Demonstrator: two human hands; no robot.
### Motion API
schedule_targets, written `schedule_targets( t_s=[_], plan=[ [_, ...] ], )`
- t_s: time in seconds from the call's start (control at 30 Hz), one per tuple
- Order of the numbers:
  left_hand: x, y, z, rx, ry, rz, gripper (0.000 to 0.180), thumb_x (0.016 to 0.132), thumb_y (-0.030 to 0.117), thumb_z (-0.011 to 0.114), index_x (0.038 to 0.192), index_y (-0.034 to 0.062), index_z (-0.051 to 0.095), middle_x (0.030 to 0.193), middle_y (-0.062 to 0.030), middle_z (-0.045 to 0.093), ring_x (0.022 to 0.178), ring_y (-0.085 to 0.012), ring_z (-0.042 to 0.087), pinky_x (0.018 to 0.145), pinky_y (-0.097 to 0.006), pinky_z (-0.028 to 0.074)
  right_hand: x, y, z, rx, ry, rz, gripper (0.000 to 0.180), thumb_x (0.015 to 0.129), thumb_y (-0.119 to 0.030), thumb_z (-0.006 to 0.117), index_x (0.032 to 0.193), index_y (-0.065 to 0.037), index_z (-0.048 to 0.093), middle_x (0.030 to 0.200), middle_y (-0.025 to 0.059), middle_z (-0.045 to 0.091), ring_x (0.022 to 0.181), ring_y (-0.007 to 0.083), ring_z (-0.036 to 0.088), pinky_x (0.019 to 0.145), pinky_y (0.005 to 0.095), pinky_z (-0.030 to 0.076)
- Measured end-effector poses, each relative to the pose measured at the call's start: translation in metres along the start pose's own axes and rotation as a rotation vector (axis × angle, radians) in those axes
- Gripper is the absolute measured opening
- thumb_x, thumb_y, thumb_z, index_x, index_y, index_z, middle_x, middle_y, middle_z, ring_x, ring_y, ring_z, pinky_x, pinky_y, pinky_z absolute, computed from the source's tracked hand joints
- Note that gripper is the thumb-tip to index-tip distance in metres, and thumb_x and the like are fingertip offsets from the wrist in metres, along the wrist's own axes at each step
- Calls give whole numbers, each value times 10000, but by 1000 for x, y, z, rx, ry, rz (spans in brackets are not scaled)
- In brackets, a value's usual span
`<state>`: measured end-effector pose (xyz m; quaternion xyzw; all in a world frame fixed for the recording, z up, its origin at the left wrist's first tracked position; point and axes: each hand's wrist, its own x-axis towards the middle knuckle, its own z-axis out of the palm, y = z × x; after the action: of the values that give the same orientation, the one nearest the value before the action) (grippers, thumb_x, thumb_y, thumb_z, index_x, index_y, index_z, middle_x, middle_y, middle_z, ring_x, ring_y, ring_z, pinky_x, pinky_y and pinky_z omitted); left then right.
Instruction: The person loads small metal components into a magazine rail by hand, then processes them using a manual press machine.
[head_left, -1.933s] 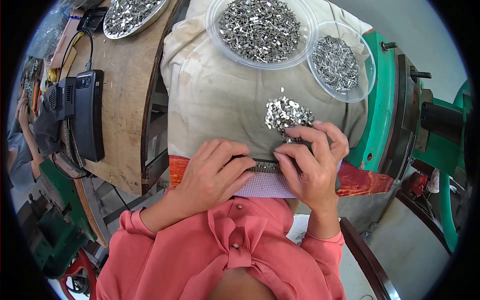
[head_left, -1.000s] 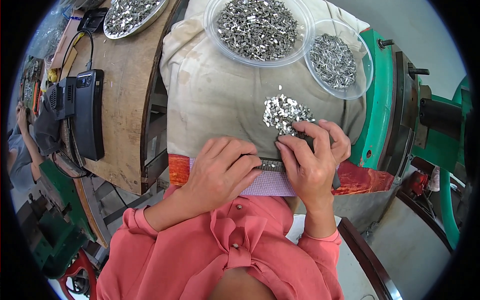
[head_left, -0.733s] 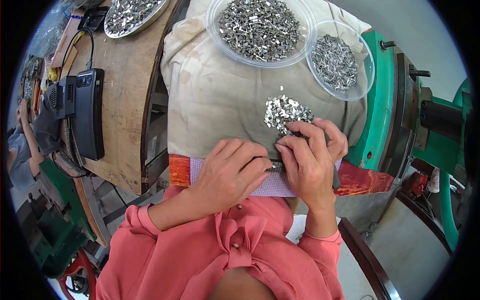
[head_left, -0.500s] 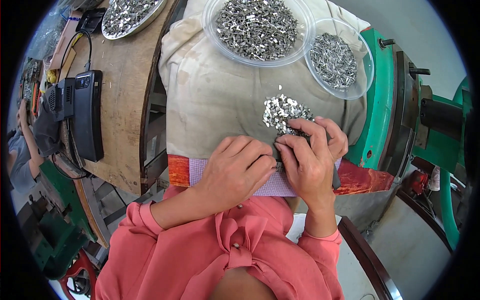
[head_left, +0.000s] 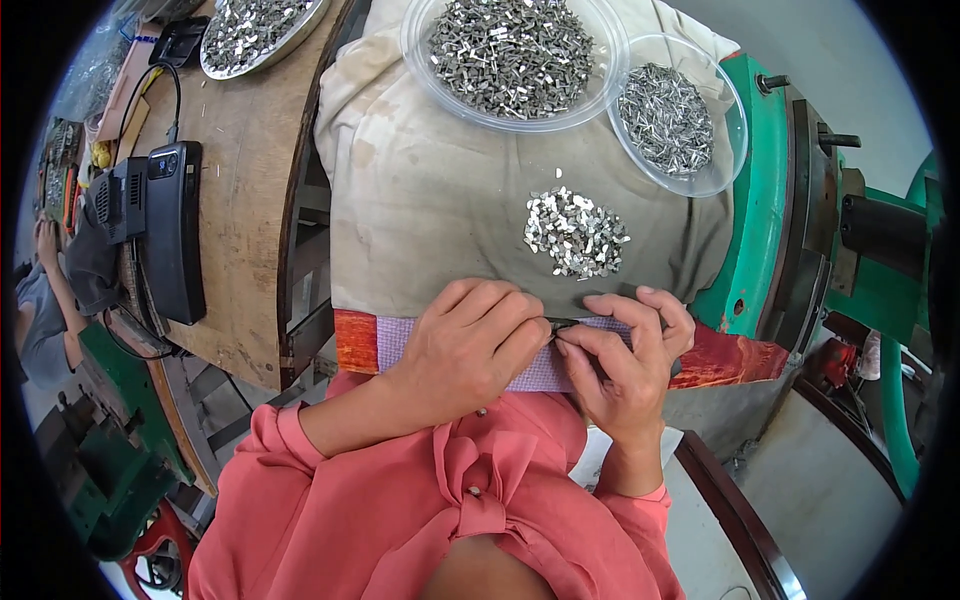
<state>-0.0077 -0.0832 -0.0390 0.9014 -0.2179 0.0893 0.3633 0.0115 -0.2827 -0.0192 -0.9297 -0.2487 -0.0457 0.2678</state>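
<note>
I see both hands meeting at the near edge of the cloth-covered bench [head_left: 440, 200]. My left hand [head_left: 465, 345] lies knuckles up, its fingers curled together, and its fingertips pinch a small dark metal piece [head_left: 560, 324] against the fingertips of my right hand [head_left: 625, 365]. The right thumb and forefinger are closed on that same piece from the other side; the other right fingers arch over it. The piece sits just above a pale purple strip [head_left: 540, 375] that runs along the bench edge under both hands.

Just beyond the right hand a small loose pile of shiny metal bits [head_left: 575, 232] lies on the cloth. Farther back stand a large clear bowl [head_left: 515, 55] full of grey metal parts and, touching it on the right, a smaller clear bowl [head_left: 675, 115] of thin pins. A black device [head_left: 172, 230] rests on the wooden table [head_left: 250, 150] to the left.
</note>
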Motion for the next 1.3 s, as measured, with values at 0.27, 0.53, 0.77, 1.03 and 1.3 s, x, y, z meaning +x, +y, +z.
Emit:
schedule_targets(
  t_s=[0.27, 0.53, 0.77, 1.03, 1.3],
  plan=[
    [1, -1, 2, -11, 16, -13, 206, 766, 112, 764, 919, 69, 633, 985, -48, 615, 916, -249, 603, 781, -385, 465, 25, 7, 9, -66, 84, -24, 185, 687, -143, 827, 853, -188, 760, 1081, -49, 664, 1172, 275, 483, 993, 411, 294],
    [-2, -1, -2, -39, 31, -59, 270, 733, 165, 806, 921, 70, 637, 990, -46, 616, 904, -250, 604, 768, -381, 464, 47, 2, 20, -183, 110, -126, 147, 705, -168, 800, 835, -181, 732, 1097, -60, 642, 1171, 237, 485, 985, 416, 290],
    [-3, -3, -4, -78, 18, -62, 279, 719, 170, 818, 914, 71, 645, 993, -42, 618, 906, -246, 604, 767, -375, 462, 48, 4, 13, -134, 62, -148, 142, 716, -145, 793, 829, -154, 707, 1097, -40, 658, 1170, 256, 488, 995, 422, 302],
    [-1, -3, -4, -96, 18, -42, 280, 723, 150, 811, 954, 80, 671, 983, -21, 624, 907, -232, 603, 777, -366, 455, 6, 7, -2, -29, 70, -26, 193, 681, -124, 829, 835, -156, 716, 1072, -19, 675, 1148, 293, 480, 976, 403, 336],
    [2, 2, 0, -53, 5, -49, 296, 742, 157, 801, 994, 75, 668, 1013, -31, 623, 911, -237, 598, 787, -373, 454, 0, 7, 1, 17, 72, -17, 225, 677, -129, 838, 881, -175, 755, 1066, -23, 674, 1147, 293, 475, 969, 402, 342]
  ],
)
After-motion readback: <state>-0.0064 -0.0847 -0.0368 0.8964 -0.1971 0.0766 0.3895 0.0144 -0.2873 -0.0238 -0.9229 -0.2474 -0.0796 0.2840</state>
